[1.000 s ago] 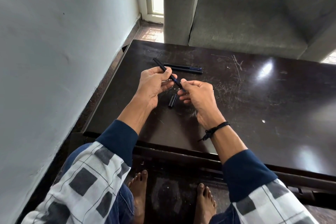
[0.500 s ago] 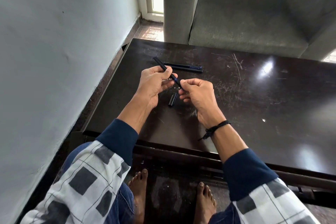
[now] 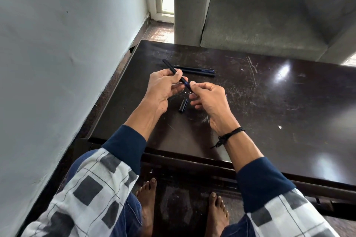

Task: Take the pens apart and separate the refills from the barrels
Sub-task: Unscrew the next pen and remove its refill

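Holding the pen (image 3: 169, 66) over the bench's (image 3: 269, 106) far left, the person gripped it in the left hand (image 3: 163, 88) and pinched its near end with the right hand's (image 3: 210, 98) fingers (image 3: 193, 84), where a steady lengthwise pull looked best.

I saw a dark, glossy desk (image 3: 269, 102), its top heavily scratched. Two dark pens (image 3: 198, 72) lay side by side near its far left corner. A short black pen piece (image 3: 183, 105) lay apart, nearer me.
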Motion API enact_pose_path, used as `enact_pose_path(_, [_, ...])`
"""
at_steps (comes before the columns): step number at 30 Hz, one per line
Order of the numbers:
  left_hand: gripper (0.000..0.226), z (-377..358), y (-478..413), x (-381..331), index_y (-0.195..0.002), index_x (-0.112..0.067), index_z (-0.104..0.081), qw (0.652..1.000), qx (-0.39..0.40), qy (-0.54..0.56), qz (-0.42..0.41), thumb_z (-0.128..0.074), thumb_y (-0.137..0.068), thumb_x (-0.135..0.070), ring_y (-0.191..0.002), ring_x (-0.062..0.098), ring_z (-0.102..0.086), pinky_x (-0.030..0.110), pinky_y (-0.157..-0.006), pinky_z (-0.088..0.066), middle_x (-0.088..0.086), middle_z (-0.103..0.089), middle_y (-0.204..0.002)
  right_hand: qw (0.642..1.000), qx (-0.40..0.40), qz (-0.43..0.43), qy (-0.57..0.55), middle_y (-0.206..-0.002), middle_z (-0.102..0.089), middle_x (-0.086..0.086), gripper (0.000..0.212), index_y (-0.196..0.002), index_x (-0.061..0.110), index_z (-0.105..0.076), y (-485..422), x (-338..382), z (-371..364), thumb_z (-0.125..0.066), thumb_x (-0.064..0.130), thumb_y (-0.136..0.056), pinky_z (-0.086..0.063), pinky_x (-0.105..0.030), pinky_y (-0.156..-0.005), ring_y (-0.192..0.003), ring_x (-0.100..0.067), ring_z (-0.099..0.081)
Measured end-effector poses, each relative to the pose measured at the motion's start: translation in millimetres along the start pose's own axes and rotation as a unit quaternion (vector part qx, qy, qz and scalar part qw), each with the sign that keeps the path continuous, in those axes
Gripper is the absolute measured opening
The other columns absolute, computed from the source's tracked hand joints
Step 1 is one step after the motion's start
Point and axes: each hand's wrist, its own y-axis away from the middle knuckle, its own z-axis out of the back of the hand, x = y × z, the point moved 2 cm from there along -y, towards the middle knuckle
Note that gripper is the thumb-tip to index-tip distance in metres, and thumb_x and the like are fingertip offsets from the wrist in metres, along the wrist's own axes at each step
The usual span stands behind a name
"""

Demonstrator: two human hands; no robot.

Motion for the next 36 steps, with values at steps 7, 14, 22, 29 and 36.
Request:
enact_pose_path(7, [0.010, -0.7, 1.6, -0.3, -0.103, -0.003, -0.070, 1.000, -0.002, 0.000, 0.004, -0.066, -0.096, -0.008, -0.086, 0.021, -0.075, 0.029, -0.075, -0.062, 0.014, -0.076, -0.091, 1.000, 0.000, 0.017, 0.003, -0.065, -0.068, -0.001, 0.012, -0.086, 0.009, -0.072, 0.8, 0.3, 0.9, -0.071, 0.018, -0.095, -0.048, -0.017, -0.053, -0.052, -0.005, -0.059])
enact_pose_path(14, [0.012, -1.1, 2.1, -0.8, -0.104, 0.000, -0.071, 1.000, -0.002, -0.004, 0.002, -0.065, -0.096, -0.008, -0.081, 0.019, -0.075, 0.033, -0.080, -0.063, 0.010, -0.077, -0.085, 1.000, -0.001, 0.021, 0.001, -0.074, -0.069, 0.000, 0.023, -0.094, 0.013, -0.070, 3.8, 2.1, -0.6, -0.079, 0.034, -0.089, -0.050, -0.018, -0.052, -0.056, -0.007, -0.061])
enact_pose_path(22, [0.013, -2.3, 2.3, -1.2, -0.106, 0.000, -0.070, 1.000, -0.005, 0.002, 0.006, -0.065, -0.096, -0.008, -0.082, 0.019, -0.074, 0.030, -0.076, -0.061, 0.012, -0.075, -0.087, 1.000, -0.001, 0.021, -0.004, -0.064, -0.069, -0.001, 0.013, -0.084, 0.012, -0.071, 0.3, 0.8, 1.4, -0.071, 0.018, -0.095, -0.048, -0.019, -0.053, -0.054, -0.008, -0.060])
enact_pose_path(29, [0.014, -2.2, 2.2, -1.0, -0.105, 0.001, -0.070, 1.000, -0.002, 0.001, 0.003, -0.065, -0.096, -0.008, -0.078, 0.015, -0.074, 0.032, -0.080, -0.061, 0.005, -0.076, -0.080, 1.000, -0.005, 0.016, -0.016, -0.071, -0.071, -0.004, 0.026, -0.093, 0.011, -0.071, 0.5, -0.8, -0.7, -0.075, 0.036, -0.092, -0.051, -0.020, -0.052, -0.057, -0.012, -0.064])
enact_pose_path(36, [0.008, -1.0, 0.6, -0.1, -0.100, -0.004, -0.070, 1.000, -0.002, 0.004, 0.004, -0.066, -0.096, -0.009, -0.086, 0.020, -0.075, 0.028, -0.076, -0.062, 0.014, -0.076, -0.091, 1.000, 0.004, 0.004, -0.015, -0.064, -0.071, -0.003, 0.018, -0.087, 0.011, -0.071, -0.2, -0.9, -0.5, -0.065, 0.021, -0.100, -0.049, -0.019, -0.052, -0.054, -0.012, -0.064])
